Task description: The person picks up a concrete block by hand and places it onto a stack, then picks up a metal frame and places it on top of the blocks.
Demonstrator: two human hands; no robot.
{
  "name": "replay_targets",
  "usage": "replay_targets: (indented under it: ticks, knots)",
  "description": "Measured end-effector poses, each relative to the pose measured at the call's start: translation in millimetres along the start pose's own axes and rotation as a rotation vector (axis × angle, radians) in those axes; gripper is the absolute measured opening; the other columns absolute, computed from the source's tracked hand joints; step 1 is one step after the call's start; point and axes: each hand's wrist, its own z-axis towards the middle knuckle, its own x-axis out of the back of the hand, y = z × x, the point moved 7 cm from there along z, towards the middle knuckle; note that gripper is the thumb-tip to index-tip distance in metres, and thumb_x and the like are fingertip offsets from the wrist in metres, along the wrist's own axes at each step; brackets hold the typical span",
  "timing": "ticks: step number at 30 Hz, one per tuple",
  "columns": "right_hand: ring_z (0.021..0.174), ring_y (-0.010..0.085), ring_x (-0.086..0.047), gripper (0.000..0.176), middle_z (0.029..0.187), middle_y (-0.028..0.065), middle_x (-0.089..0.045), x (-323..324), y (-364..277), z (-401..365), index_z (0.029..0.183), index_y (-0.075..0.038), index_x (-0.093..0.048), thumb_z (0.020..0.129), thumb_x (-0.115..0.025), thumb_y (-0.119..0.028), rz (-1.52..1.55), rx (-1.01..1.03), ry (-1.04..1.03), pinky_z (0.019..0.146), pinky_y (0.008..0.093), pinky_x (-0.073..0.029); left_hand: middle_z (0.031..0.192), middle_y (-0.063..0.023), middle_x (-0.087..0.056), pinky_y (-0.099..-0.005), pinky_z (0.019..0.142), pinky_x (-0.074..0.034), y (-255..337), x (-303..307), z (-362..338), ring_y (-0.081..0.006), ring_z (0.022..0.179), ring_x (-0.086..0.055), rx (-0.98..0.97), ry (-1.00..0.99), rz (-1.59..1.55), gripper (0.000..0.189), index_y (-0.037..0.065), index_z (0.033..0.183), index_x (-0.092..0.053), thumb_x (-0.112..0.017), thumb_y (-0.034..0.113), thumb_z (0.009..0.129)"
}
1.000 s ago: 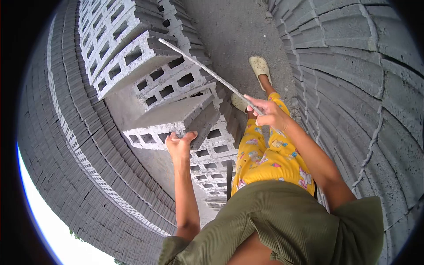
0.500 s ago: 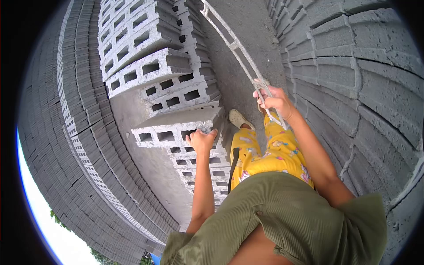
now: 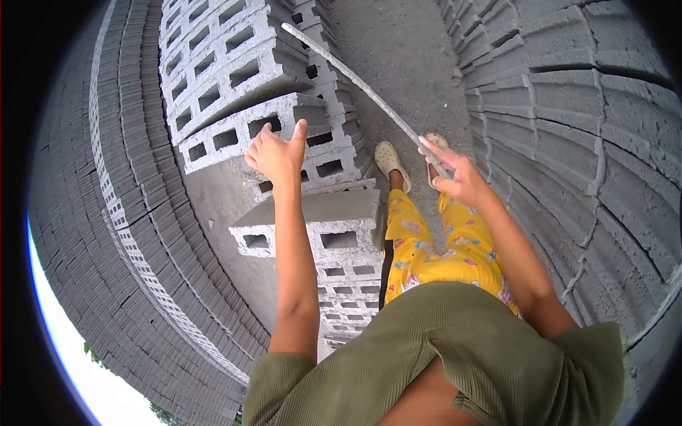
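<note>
My left hand (image 3: 277, 153) reaches out over the stacked hollow blocks, thumb and fingers apart, holding nothing. It is in front of the face of a tilted hollow block (image 3: 238, 131) near the top of the stack. Below it, a single hollow block (image 3: 341, 220) lies across the nearer part of the stack, partly behind my left forearm. In my right hand (image 3: 455, 170) is a long, thin, cement-coated frame (image 3: 362, 85), seen nearly edge-on, slanting up and left toward the upper stack.
A tall wall of grey blocks (image 3: 568, 128) stands close on the right. Long curved rows of stacked blocks (image 3: 142, 213) run along the left. A dusty ground strip (image 3: 398, 42) lies between the stacks, with my feet in pale clogs (image 3: 391, 162).
My left hand has left the lower block and moved up and left to the tilted one. The frame in my right hand has turned edge-on, its far end swinging left and slightly down.
</note>
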Motion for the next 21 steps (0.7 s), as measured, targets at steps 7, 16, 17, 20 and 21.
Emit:
replay_targets:
  ticks: [7,16,17,20,21]
  knots:
    - [0.066,0.0139,-0.059,0.025,0.079,0.0055,-0.063,-13.3,56.6,-43.3,0.095,-0.001,-0.062,0.075,-0.049,-0.008,0.247,-0.589,0.15,0.059,0.0245,-0.047,0.095,-0.0221,-0.062,-0.0354,0.097,-0.028,-2.9,-65.8,31.0,-0.0294,0.098,-0.058,0.184,-0.723,0.187,0.073,-0.004,0.093,-0.064,-0.06,0.061,0.06]
    - [0.063,0.0167,-0.059,0.019,0.074,0.011,-0.061,12.2,79.4,-91.9,0.082,-0.003,-0.064,0.07,-0.049,-0.005,0.077,-0.31,0.372,0.057,0.0275,-0.047,0.082,-0.0164,-0.065,-0.0343,0.074,-0.046,-20.8,-58.7,4.4,-0.0294,0.081,-0.062,0.234,-0.781,0.155,0.049,0.0,0.071,-0.065,-0.068,0.047,0.053]
    - [0.062,0.0139,-0.057,0.02,0.073,0.0085,-0.062,16.3,78.6,-100.7,0.084,-0.001,-0.063,0.072,-0.047,-0.005,0.076,-0.351,0.334,0.056,0.0259,-0.046,0.081,-0.0163,-0.065,-0.0342,0.074,-0.046,-27.4,-54.9,-12.6,-0.0294,0.08,-0.062,0.244,-0.82,0.163,0.049,0.0,0.07,-0.065,-0.068,0.046,0.053]
    - [0.063,0.0181,-0.057,0.018,0.067,0.0086,-0.06,25.0,71.0,-108.2,0.083,-0.002,-0.063,0.072,-0.049,-0.007,0.067,-0.369,0.31,0.061,0.0284,-0.046,0.079,-0.0157,-0.065,-0.0341,0.073,-0.046,-13.1,-39.1,-50.5,-0.0292,0.079,-0.062,0.189,-0.899,0.2,0.048,0.001,0.068,-0.065,-0.068,0.046,0.052]
    - [0.068,0.0251,-0.058,0.016,0.067,0.0118,-0.06,26.3,73.7,-110.1,0.081,-0.002,-0.063,0.071,-0.051,-0.007,0.045,-0.37,0.313,0.065,0.0322,-0.046,0.08,-0.0158,-0.065,-0.0342,0.074,-0.046,-5.3,-36.6,-61.3,-0.0293,0.08,-0.062,0.179,-0.919,0.202,0.05,0.001,0.071,-0.066,-0.069,0.046,0.051]
